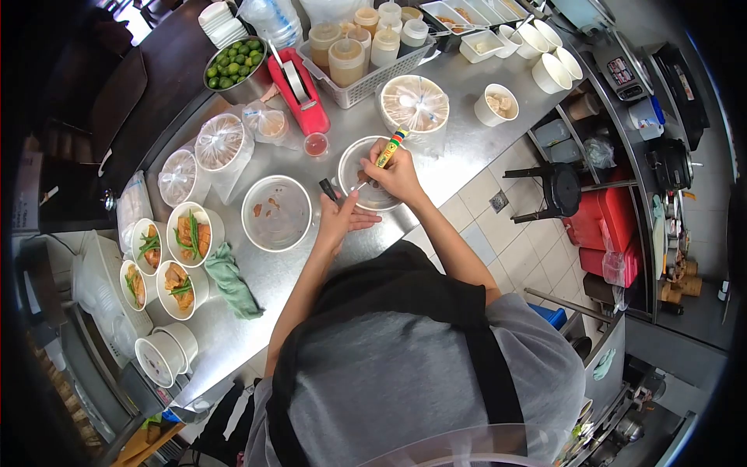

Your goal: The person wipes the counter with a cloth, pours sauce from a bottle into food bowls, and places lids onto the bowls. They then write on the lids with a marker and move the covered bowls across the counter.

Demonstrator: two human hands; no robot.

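Observation:
My right hand point(395, 173) grips a yellow marker point(391, 149) with coloured bands, its tip pointing down at a lidded bowl point(352, 154) with brown food visible inside. Beside it, my left hand point(340, 220) holds a black cap point(327, 189), fingers reaching towards the marker's tip. A second lidded bowl point(276, 213) with brown pieces showing inside stands to the left of my left hand. Behind the two bowls is a small cup of red sauce point(317, 145). A bagged bowl point(415, 103) stands behind my right hand.
A red tape dispenser point(299, 92), a pot of limes point(235, 65) and a grey basket point(362, 93) of bottles line the back. Open food bowls point(194, 234) and a green cloth point(233, 281) lie left. White cups point(552, 73) stand back right; a black stool point(556, 190) is beyond the counter.

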